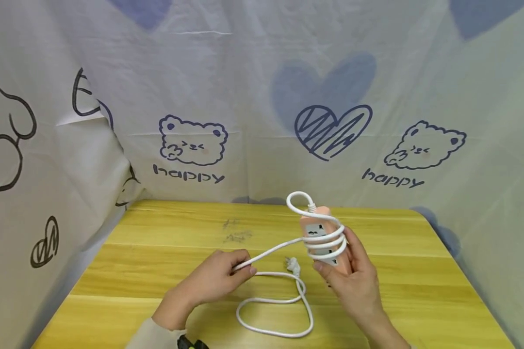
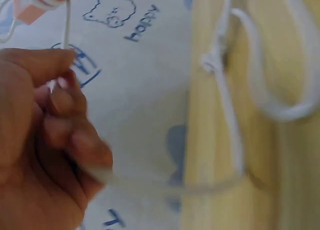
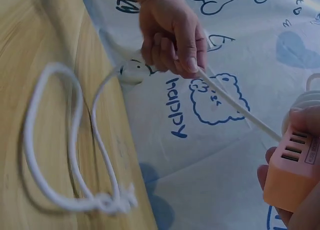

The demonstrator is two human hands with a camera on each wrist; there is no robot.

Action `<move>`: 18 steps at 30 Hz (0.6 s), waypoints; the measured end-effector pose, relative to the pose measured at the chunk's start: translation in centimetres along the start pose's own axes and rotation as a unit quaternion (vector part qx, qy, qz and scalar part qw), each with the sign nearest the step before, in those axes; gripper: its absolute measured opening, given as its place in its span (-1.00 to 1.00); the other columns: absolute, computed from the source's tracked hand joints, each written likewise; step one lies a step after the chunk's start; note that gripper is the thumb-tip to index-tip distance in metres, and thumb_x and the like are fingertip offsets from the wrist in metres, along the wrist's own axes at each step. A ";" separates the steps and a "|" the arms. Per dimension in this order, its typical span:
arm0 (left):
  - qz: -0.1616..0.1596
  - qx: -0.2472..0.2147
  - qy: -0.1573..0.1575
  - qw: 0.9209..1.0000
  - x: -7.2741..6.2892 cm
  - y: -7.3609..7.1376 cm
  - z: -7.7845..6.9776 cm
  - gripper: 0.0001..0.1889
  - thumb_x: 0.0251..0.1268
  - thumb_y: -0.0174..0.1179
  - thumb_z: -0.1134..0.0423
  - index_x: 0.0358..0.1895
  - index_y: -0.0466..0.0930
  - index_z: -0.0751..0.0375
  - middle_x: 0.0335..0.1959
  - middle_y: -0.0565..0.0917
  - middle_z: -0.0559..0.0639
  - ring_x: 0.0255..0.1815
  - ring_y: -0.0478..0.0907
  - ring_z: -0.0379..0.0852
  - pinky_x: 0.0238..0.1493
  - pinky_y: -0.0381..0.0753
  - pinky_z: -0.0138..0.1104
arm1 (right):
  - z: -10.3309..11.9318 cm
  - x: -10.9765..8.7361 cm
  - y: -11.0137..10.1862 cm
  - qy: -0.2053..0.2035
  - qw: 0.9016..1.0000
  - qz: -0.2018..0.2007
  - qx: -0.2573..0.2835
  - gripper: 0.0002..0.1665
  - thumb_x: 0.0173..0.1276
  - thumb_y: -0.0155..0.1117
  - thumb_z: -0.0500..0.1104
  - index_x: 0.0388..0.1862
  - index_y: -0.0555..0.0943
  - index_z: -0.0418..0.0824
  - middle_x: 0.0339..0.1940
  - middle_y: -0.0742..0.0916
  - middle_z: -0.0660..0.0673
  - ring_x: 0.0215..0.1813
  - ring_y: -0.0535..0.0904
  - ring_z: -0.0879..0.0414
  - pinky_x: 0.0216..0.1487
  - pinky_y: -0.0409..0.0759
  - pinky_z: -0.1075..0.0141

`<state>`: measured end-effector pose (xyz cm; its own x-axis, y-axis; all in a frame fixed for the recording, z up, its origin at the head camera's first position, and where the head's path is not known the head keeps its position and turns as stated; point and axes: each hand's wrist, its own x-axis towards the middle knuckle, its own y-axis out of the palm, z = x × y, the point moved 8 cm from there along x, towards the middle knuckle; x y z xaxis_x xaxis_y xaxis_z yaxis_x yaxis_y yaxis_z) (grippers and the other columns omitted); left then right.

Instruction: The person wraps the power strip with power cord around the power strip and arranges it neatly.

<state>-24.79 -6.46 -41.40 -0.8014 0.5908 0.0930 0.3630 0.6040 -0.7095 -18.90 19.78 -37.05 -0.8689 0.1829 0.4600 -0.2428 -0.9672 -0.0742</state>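
My right hand (image 1: 357,283) grips a pink power strip (image 1: 341,261) by its lower end, holding it tilted above the table. White cord (image 1: 325,246) is wound several times around the strip's middle, over its grey socket face. USB slots (image 3: 291,151) show on the strip's end in the right wrist view. My left hand (image 1: 218,276) pinches the cord (image 1: 272,249) between thumb and fingers, a stretch of it running fairly straight up to the strip. From that hand the rest of the cord (image 1: 274,333) lies in loose loops on the table, ending in a white plug (image 1: 293,265).
The yellow wood-grain table (image 1: 157,232) carries dark scuffs near its middle. A pale curtain (image 1: 253,97) printed with bears and hearts hangs behind it and at both sides. A dark watch (image 1: 191,343) sits on the left wrist.
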 end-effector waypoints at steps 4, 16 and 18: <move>-0.052 0.085 -0.007 0.995 -0.1 -2.7 0.3 -0.66 0.62 0.17 -0.05 -0.44 0.45 -0.13 -0.69 0.29 -0.30 -0.70 0.18 -0.36 -0.64 0.24 -0.41 | 0.5 0.3 -0.8 -0.034 0.998 -0.029 -0.034 0.07 0.08 0.51 -0.65 0.59 0.37 -0.26 0.20 0.73 0.14 0.18 0.69 0.32 0.12 0.65 0.51; -0.082 0.074 -0.071 0.991 -2.3 -5.8 2.7 -0.77 0.65 0.08 -0.15 -0.17 0.67 -0.25 -0.63 0.37 -0.24 -0.64 0.22 -0.31 -0.55 0.28 -0.38 | -1.6 1.6 -3.9 0.084 0.992 -0.081 -0.044 0.04 0.27 0.51 -0.48 0.64 0.32 0.04 0.25 0.69 0.07 0.08 0.70 0.26 -0.18 0.73 0.46; -0.071 0.077 -0.087 0.991 -2.4 -5.6 3.2 -0.80 0.64 0.12 -0.10 -0.16 0.68 -0.22 -0.62 0.40 -0.22 -0.64 0.23 -0.29 -0.54 0.28 -0.38 | -1.7 1.5 -3.4 0.085 0.993 -0.069 -0.039 0.05 0.26 0.50 -0.50 0.65 0.32 0.00 0.23 0.70 0.10 0.09 0.71 0.27 -0.12 0.73 0.45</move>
<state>-26.39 -12.93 -39.89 -0.9137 0.3970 0.0870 0.1748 0.5771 -0.7978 -20.09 23.67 -37.66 -0.8834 0.3463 0.3156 -0.3917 -0.9155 -0.0919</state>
